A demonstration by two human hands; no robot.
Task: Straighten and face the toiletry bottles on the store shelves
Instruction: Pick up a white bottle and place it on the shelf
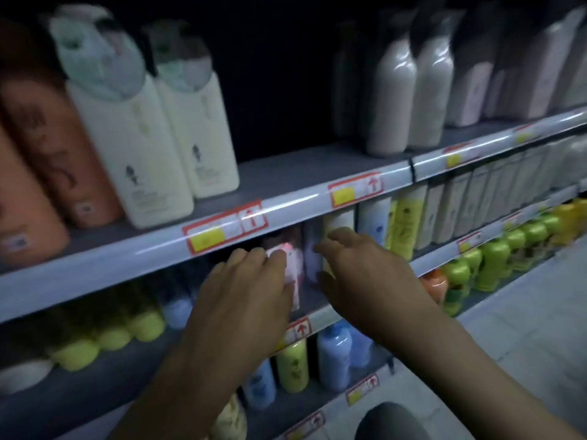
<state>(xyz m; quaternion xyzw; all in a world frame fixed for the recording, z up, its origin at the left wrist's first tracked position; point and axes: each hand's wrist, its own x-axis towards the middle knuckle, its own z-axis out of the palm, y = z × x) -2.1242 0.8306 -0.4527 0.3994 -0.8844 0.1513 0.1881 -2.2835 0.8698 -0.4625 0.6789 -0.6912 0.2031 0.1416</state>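
Fingers (pixel 273 261) of the left hand (pixel 244 290) curl round a pink bottle (pixel 293 276), upright, long axis vertical, on the second shelf (pixel 313 301); right hand (pixel 365 274) spreads wide, touching a cream bottle (pixel 340 219).

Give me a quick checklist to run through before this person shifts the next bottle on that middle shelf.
1. Left hand has a grip on the pink bottle: ok, fingers curl round it.
2. Right hand has a grip on the cream bottle: cannot tell, fingers reach it but the picture is blurred.
3. Pink bottle's label faces front: cannot tell, too blurred.
4. Both hands below the shelf rail above: ok.
5. Neighbouring yellow bottle stands upright: ok.
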